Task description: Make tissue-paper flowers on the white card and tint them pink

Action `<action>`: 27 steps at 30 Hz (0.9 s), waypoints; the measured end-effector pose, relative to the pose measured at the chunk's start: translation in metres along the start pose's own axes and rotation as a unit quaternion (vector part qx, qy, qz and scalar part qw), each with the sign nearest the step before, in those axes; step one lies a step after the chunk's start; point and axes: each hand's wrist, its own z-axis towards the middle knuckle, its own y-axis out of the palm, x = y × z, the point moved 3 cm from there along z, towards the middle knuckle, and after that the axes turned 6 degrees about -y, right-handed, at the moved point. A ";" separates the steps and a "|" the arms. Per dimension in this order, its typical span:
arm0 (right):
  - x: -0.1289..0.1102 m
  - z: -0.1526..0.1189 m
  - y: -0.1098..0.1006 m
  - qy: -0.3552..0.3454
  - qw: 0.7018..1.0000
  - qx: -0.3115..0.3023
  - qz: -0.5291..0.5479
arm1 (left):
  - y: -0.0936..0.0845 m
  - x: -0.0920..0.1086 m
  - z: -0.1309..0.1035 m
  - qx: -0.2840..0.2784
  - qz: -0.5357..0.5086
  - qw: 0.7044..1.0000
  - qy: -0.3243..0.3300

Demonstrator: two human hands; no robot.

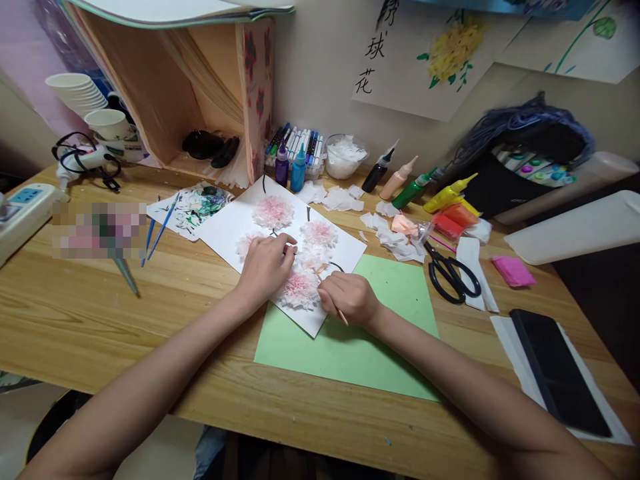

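A sheet of white paper (220, 230) lies tilted on a green sheet (390, 347). Fluffy pink and white tissue-paper flowers (273, 212) are spread over it, with short dark painted strokes between them. My left hand (270, 261) rests on the white paper among the flowers, its fingers bent and together; what lies under the fingertips is hidden. My right hand (350, 298) is closed around a thin wooden stick (342, 317), whose far end points at the lower flowers. Whether that end has bristles is too small to tell.
Paint bottles (399, 179), torn white tissue (343, 198) and a tissue bowl (346, 157) stand along the back. Black-handled scissors (453, 277) and a dark phone-like slab (557, 370) lie right. Blue brushes (161, 230), a paint-smeared sheet (187, 213) and a power strip (25, 217) are left.
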 end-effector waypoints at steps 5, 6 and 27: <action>0.009 0.001 0.001 0.099 0.991 0.015 0.089 | 0.000 0.000 0.000 -0.002 0.000 1.000 0.003; 0.013 0.003 0.000 0.144 0.983 0.020 0.113 | 0.000 0.000 0.000 -0.003 0.000 1.000 0.003; 0.063 0.005 -0.040 0.432 0.817 0.101 0.369 | 0.000 -0.001 0.000 -0.008 -0.004 1.000 0.003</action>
